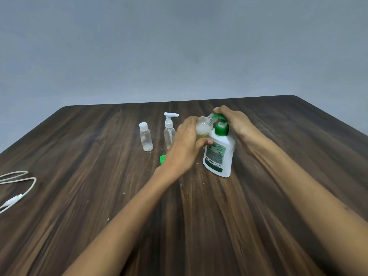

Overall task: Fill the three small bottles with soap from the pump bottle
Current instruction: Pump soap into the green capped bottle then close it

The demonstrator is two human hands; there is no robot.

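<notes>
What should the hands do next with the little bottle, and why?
Probably push the pump again. The left hand holds the tilted small bottle with its mouth at the nozzle of the pump bottle, the right hand rests on the pump head, and the small bottle looks only partly filled.

The dark brown wood-grain surface [199,226] carries a white soap pump bottle with a green pump and label [219,156], standing upright. Left of it stand two clear plastic bottles — a small one with a white flip cap [146,139] and one with a white pump top [169,130]. A green cap [162,159] lies nearby; a white cable [18,188] sits at the left edge.
</notes>
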